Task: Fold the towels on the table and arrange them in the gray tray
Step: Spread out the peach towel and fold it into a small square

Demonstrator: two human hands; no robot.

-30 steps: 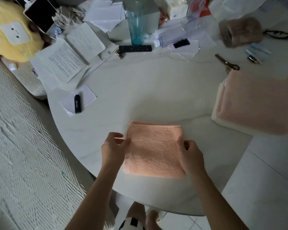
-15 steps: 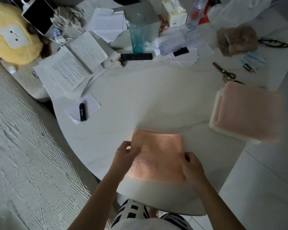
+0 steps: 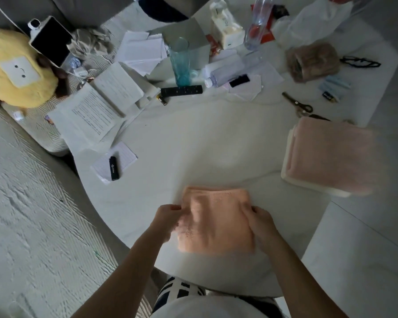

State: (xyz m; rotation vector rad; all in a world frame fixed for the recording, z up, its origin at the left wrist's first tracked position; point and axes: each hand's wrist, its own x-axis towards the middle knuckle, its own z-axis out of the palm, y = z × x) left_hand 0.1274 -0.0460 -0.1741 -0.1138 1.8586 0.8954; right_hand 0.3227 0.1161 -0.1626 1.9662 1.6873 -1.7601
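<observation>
A small orange towel [image 3: 216, 221], folded into a rough square, lies near the front edge of the round white table [image 3: 193, 145]. My left hand [image 3: 168, 216] pinches its left edge and my right hand [image 3: 261, 220] pinches its right edge. At the right of the table sits a stack of folded towels [image 3: 329, 154], pale pink on top with a white layer under it. No gray tray can be made out under or beside that stack.
The far half of the table is cluttered: papers [image 3: 94, 111], a teal glass [image 3: 180, 63], a black remote [image 3: 182, 90], a lying bottle [image 3: 230, 72], scissors [image 3: 298, 104], a brown pouch [image 3: 313, 61], a black lighter [image 3: 114, 168]. A yellow plush [image 3: 16, 70] sits at left.
Both hands have slid up the towel's side edges and gripped them; the towel's left edge is bunched. The camera has tilted, so the scene sits lower in view.
</observation>
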